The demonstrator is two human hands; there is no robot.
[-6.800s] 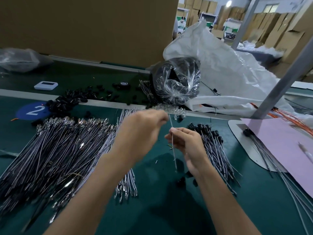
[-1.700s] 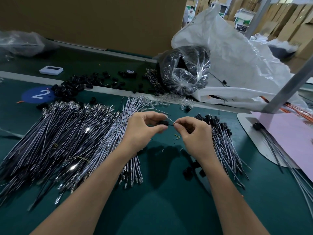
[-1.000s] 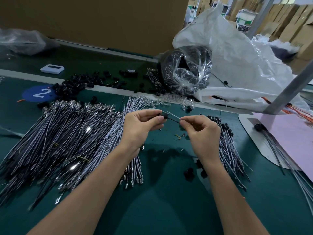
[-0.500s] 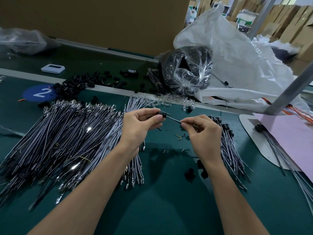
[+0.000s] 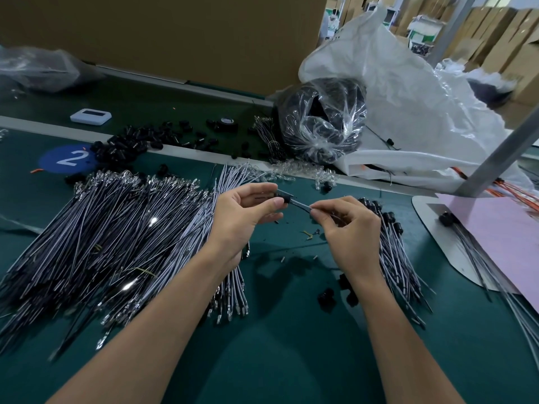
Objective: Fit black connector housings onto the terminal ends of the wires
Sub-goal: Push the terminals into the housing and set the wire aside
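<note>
My left hand (image 5: 248,212) pinches a black connector housing (image 5: 283,196) between thumb and fingers above the green mat. My right hand (image 5: 347,225) pinches a grey wire (image 5: 300,205) whose end runs into that housing. A big pile of bare grey wires with metal terminals (image 5: 110,228) lies to the left. A smaller bundle of wires with black housings fitted (image 5: 393,252) lies under and right of my right hand. Loose black housings (image 5: 128,141) are heaped at the back left, and a few more black housings (image 5: 326,295) lie near my right wrist.
A clear bag of black parts (image 5: 320,121) and a large white sack (image 5: 408,112) stand at the back. A white device (image 5: 91,116) lies far left. A pink sheet on a white board (image 5: 495,237) with more wires sits right, behind a grey post (image 5: 501,153).
Over the last seconds my hands came together at mid-table; the housing now sits on the wire's end, and the hands have drawn slightly apart along the wire.
</note>
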